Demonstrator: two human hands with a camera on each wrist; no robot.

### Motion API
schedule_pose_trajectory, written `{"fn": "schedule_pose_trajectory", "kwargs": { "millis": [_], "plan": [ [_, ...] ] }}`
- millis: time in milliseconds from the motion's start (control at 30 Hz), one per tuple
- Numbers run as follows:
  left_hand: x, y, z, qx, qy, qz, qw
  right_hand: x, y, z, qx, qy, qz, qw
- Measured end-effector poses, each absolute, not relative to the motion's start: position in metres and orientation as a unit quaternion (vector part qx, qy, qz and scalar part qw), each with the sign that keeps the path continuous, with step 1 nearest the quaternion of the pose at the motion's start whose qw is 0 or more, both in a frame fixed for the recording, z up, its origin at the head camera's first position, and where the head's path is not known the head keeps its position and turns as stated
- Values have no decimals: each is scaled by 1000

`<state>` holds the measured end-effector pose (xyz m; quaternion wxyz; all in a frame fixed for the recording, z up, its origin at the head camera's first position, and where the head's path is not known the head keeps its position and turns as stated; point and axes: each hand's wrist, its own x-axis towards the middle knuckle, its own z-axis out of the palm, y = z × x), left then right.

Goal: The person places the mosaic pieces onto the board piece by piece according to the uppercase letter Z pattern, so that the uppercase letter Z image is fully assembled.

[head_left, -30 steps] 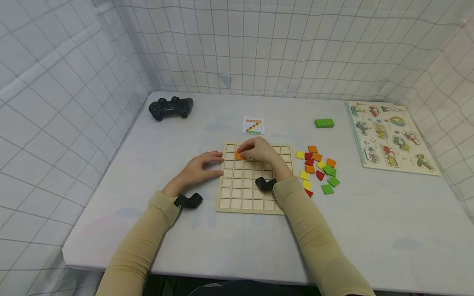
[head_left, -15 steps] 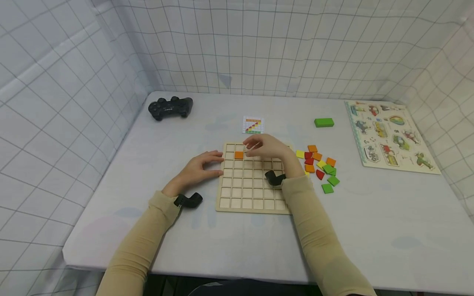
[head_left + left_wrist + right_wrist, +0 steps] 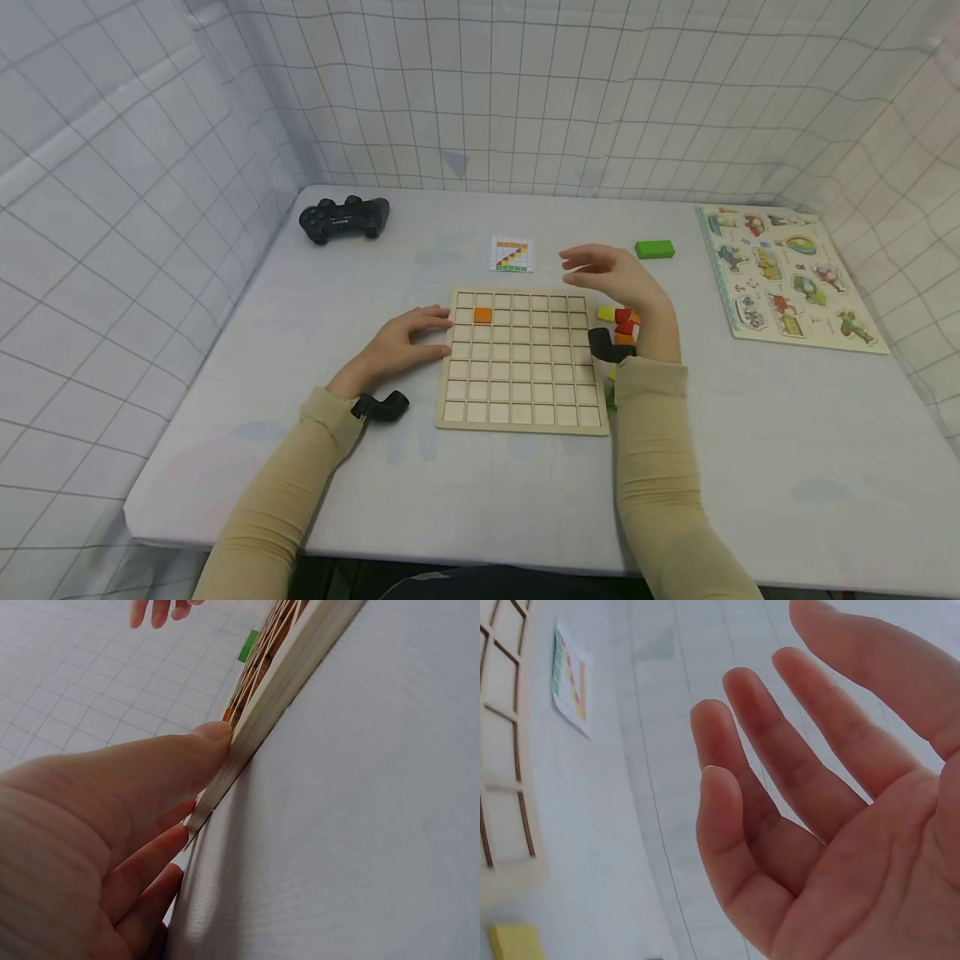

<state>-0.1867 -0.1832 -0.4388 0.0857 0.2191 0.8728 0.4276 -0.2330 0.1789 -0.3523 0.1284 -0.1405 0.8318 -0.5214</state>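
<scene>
A square wooden grid board (image 3: 521, 362) lies flat in front of the person. One orange square tile (image 3: 483, 315) sits in a cell near its upper left corner. My left hand (image 3: 405, 343) rests at the board's left edge, and the left wrist view has the thumb (image 3: 214, 732) touching the rim. Nothing is in my right hand (image 3: 618, 275), raised past the board's upper right corner with fingers loosely bent and apart. Beneath the right wrist, partly hidden by it, lie loose red tiles (image 3: 624, 315) and a yellow tile (image 3: 606, 313), with orange and green ones among them.
Behind the board lies a small pattern card (image 3: 512, 254) with coloured squares. A green block (image 3: 655, 249) sits right of it. At the far right is a picture puzzle board (image 3: 791, 279); a black game controller (image 3: 344, 218) lies at the back left. Gridded cloth walls enclose the table.
My right hand has let go of the orange tile, which stays in its cell, and has moved right off the board, over the loose tiles. The left hand has stayed put.
</scene>
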Motion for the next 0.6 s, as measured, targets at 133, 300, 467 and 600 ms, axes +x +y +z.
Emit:
{"fn": "schedule_pose_trajectory", "kwargs": {
  "millis": [133,300,467,600],
  "plan": [
    [-187,-183,-439,219,871,431,88,-230,201,-354,-102,824,-548,104],
    [-187,-183,-438,220,868,437,91,-229,227,-363,-68,825,-555,74],
    [-186,-182,-437,224,864,441,87,-229,242,-375,-31,821,-567,64],
    [-185,-182,-435,221,858,455,90,-230,249,-385,-15,816,-575,59]
  ]
}}
